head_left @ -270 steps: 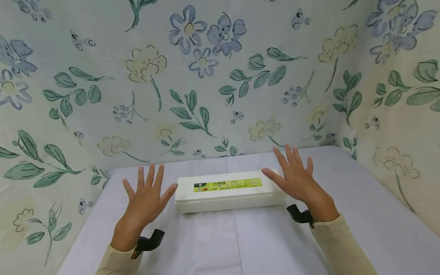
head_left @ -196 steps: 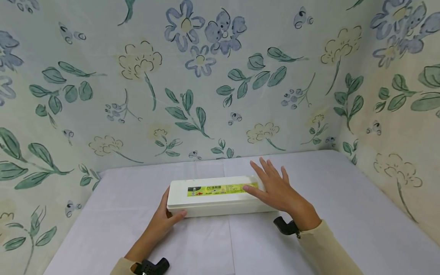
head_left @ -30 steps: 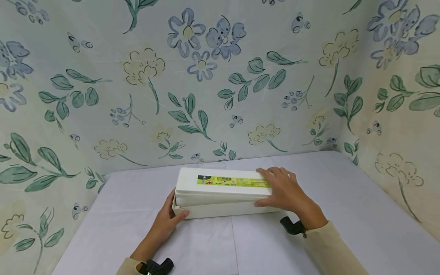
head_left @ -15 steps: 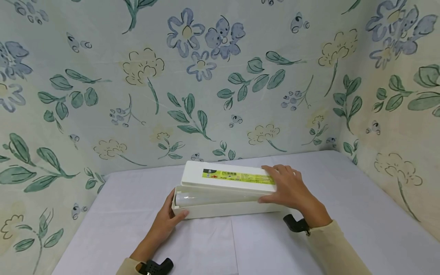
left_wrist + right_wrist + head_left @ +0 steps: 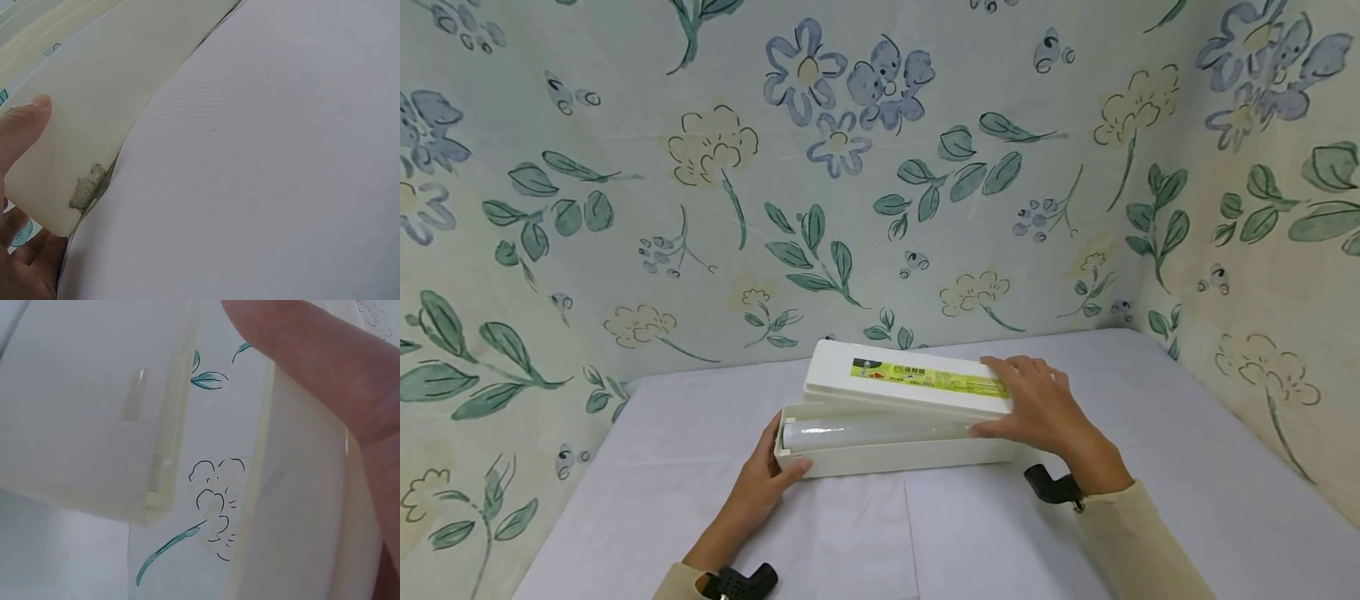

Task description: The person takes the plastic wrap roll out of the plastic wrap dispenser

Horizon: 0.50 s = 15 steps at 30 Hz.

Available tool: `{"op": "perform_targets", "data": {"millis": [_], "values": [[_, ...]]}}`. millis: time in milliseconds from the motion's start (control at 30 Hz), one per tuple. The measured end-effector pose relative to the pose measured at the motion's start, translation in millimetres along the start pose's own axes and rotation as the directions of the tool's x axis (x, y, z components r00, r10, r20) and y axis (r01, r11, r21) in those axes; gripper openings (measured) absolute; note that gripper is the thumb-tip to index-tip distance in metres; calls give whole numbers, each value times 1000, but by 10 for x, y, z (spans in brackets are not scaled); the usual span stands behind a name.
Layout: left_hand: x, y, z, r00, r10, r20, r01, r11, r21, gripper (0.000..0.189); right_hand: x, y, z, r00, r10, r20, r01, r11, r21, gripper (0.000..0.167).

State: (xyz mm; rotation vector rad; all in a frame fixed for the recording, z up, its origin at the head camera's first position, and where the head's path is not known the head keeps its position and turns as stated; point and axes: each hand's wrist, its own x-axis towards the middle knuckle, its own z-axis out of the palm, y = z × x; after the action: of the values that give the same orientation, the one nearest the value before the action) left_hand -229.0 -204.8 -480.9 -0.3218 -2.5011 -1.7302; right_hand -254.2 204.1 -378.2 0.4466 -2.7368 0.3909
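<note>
A long white plastic box (image 5: pixel 895 458) lies on the cloth, uncovered toward its left end, where a shiny roll of cling film (image 5: pixel 842 431) shows inside. My left hand (image 5: pixel 760 483) grips the box's left end, thumb on the front wall and fingers round the end. Above the box, my right hand (image 5: pixel 1045 408) holds the white lid (image 5: pixel 827 375) by its right end, thumb at the near edge and fingers over the top. The lid slants, its left end raised and set back. In the right wrist view a gap separates lid (image 5: pixel 294 487) and box (image 5: pixel 81 412).
A white cloth (image 5: pixel 1000 533) covers the table. Floral fabric (image 5: pixel 880 208) stands up behind it and at both sides. Each wrist wears a black camera mount, such as the right one (image 5: pixel 1051 485). A yellow-green label (image 5: pixel 925 377) with printing runs along the lid.
Earlier both hands were spread apart over the covered box. The left hand then took the box's end. Over the last second the lid has risen and shifted right and back, exposing more of the roll.
</note>
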Motion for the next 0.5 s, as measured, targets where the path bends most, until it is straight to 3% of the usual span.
{"op": "perform_targets", "data": {"millis": [500], "values": [[-2,5,2,1000,-23,-4,23,1000,14,91,-16,126,-83,999,46,9,-46,999,12,98]]}}
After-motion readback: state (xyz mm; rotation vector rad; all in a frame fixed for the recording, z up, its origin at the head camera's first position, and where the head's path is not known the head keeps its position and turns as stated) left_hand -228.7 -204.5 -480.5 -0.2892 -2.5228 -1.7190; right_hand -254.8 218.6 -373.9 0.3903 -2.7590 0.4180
